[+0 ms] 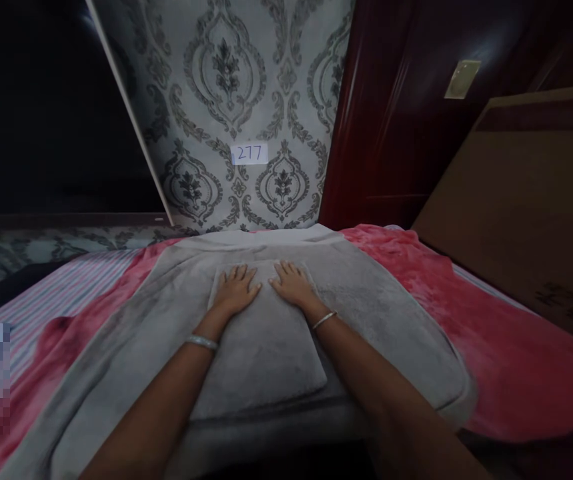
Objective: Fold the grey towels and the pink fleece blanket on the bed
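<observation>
- The left hand (236, 288) lies palm down near the middle of the frame, its fingers spread and gripping nothing, the thumb pointing inward.
- The right hand (293, 284) rests just beside it, to the right, also palm down with the fingers spread; a gap separates the two thumbs.
- Both hands touch the far part of a gray cloth piece (266, 353), which lies flat and roughly rectangular in the center and lower center of the frame.
- This piece lies on top of a larger gray blanket (381, 307), plush and rounded at its lower right corner.
- A broad bracelet (202, 342) circles the left wrist; a thin bangle (325, 320) is around the right.
- Beneath the gray layers, a pink blanket (521, 373) shows along the left and right, with a striped sheet (73, 283) at the left.
- In the upper center, a paper label (249, 154) reading "277" is on the patterned wallpaper (226, 73).
- A dark screen (51, 113) fills the upper left.
- A glossy dark red panel (386, 100) stands upper right, near a tilted cardboard box (521, 193) at the right edge.
</observation>
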A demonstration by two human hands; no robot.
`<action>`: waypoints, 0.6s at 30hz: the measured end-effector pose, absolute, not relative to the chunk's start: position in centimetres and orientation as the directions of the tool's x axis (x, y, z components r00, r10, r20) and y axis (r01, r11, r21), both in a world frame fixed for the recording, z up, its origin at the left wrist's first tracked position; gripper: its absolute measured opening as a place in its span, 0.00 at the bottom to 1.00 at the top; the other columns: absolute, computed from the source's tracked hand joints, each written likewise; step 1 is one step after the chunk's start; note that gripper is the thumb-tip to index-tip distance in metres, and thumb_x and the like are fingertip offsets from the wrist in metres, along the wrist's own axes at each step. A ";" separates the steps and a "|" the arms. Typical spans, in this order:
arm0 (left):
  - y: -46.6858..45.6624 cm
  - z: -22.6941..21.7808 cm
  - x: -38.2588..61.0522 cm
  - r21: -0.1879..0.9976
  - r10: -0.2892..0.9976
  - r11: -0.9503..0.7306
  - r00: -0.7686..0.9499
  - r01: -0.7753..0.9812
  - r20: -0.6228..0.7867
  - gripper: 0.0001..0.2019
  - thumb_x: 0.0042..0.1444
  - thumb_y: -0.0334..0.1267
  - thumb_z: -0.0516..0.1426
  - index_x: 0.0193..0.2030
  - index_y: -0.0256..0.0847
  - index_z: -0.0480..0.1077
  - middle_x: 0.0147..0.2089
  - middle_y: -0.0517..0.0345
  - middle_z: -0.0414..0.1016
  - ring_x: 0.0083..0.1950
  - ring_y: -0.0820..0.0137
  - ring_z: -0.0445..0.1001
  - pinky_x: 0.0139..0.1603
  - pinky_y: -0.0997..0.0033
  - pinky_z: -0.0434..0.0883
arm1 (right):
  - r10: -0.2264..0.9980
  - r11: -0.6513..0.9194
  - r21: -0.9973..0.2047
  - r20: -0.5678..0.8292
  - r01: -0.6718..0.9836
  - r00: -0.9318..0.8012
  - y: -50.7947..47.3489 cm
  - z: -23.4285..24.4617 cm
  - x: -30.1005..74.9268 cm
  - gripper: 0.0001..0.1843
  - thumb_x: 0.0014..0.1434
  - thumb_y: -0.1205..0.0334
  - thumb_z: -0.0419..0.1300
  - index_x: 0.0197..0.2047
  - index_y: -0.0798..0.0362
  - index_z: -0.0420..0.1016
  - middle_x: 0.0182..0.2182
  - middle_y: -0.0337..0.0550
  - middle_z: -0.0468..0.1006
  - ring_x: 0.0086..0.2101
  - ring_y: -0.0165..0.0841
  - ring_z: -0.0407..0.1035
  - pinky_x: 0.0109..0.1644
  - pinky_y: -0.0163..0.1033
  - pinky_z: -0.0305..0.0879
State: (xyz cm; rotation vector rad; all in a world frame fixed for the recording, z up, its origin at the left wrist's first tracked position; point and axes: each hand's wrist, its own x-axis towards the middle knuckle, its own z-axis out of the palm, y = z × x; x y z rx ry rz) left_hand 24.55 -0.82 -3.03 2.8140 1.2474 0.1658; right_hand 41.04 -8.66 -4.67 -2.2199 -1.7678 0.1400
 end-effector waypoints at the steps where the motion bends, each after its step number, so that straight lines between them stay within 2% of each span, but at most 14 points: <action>1: -0.7 -3.5 24.6 0.086 0.740 -0.673 0.668 0.735 0.080 0.31 0.69 0.51 0.45 0.75 0.43 0.55 0.78 0.45 0.49 0.79 0.48 0.46 0.74 0.35 0.45 | 0.961 -0.214 -0.288 0.107 0.933 0.254 -8.5 -5.1 41.3 0.35 0.72 0.48 0.47 0.75 0.57 0.54 0.74 0.54 0.51 0.72 0.47 0.44 0.73 0.57 0.41; 6: -0.4 -4.3 24.4 0.071 0.745 -0.666 0.661 0.742 0.088 0.32 0.69 0.55 0.44 0.75 0.46 0.54 0.78 0.47 0.50 0.79 0.51 0.46 0.75 0.38 0.47 | 0.951 -0.237 -0.275 0.128 0.932 0.280 -8.4 -5.9 41.8 0.36 0.71 0.46 0.47 0.75 0.57 0.54 0.74 0.54 0.52 0.72 0.46 0.46 0.73 0.53 0.42; 10: -0.2 -3.9 24.4 0.079 0.801 -0.599 0.593 0.797 0.081 0.35 0.68 0.57 0.42 0.75 0.41 0.54 0.78 0.43 0.49 0.79 0.53 0.46 0.76 0.41 0.46 | 0.952 -0.234 -0.275 0.128 0.932 0.277 -8.4 -5.9 41.7 0.37 0.71 0.45 0.46 0.75 0.58 0.55 0.74 0.53 0.53 0.72 0.47 0.46 0.73 0.53 0.42; 15: 0.9 -3.9 23.0 0.132 0.881 -0.472 0.473 0.872 0.021 0.36 0.67 0.59 0.40 0.77 0.44 0.51 0.80 0.46 0.44 0.80 0.53 0.42 0.74 0.37 0.49 | 0.952 -0.234 -0.273 0.132 0.933 0.277 -8.5 -6.0 41.7 0.36 0.71 0.46 0.46 0.75 0.58 0.54 0.74 0.54 0.53 0.72 0.46 0.46 0.73 0.53 0.43; 18: 1.8 -4.2 21.6 0.180 0.893 -0.444 0.451 0.878 0.004 0.36 0.68 0.57 0.40 0.77 0.42 0.49 0.80 0.46 0.42 0.79 0.54 0.44 0.75 0.41 0.51 | 0.951 -0.233 -0.269 0.140 0.935 0.277 -8.6 -6.0 41.6 0.36 0.71 0.46 0.46 0.75 0.58 0.55 0.74 0.53 0.53 0.72 0.46 0.46 0.73 0.53 0.42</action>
